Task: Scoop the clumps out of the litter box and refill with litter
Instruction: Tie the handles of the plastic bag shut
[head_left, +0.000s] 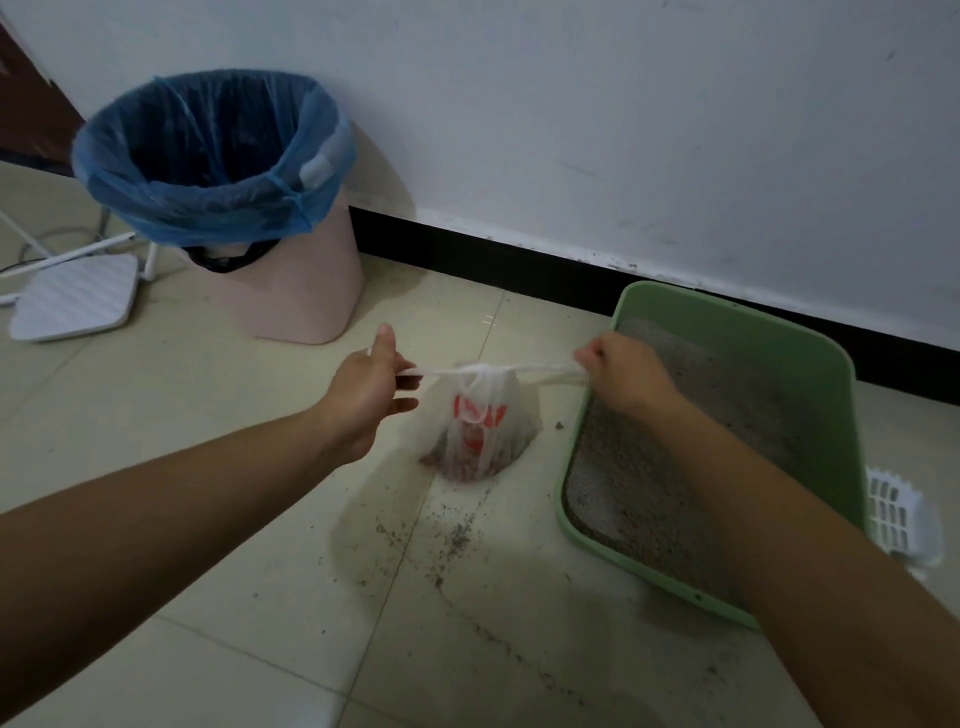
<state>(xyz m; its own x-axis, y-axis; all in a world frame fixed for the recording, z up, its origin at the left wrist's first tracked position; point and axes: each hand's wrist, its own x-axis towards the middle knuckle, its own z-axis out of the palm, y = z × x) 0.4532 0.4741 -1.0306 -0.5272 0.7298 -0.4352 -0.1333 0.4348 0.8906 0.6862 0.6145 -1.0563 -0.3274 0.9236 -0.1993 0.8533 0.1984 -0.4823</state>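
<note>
The left hand (363, 397) and right hand (626, 375) are each gripping a handle of the knotted white bag (483, 431), sitting on the tiles (311, 649) just beside the green litter box (727, 318); the lined bin (301, 296) is standing farther back

The bin (291, 296) is pale pink with a see-through blue liner (208, 156). The box (727, 317) is light green and its litter (649, 467) grey. The bag (483, 421) is translucent white with red print. The scoop (898, 514) is white with a slotted grid, and the router (72, 299) is white too. The wall (623, 104) is white, the skirting (467, 254) black, and the floor (208, 519) beige tile speckled grey-brown.
</note>
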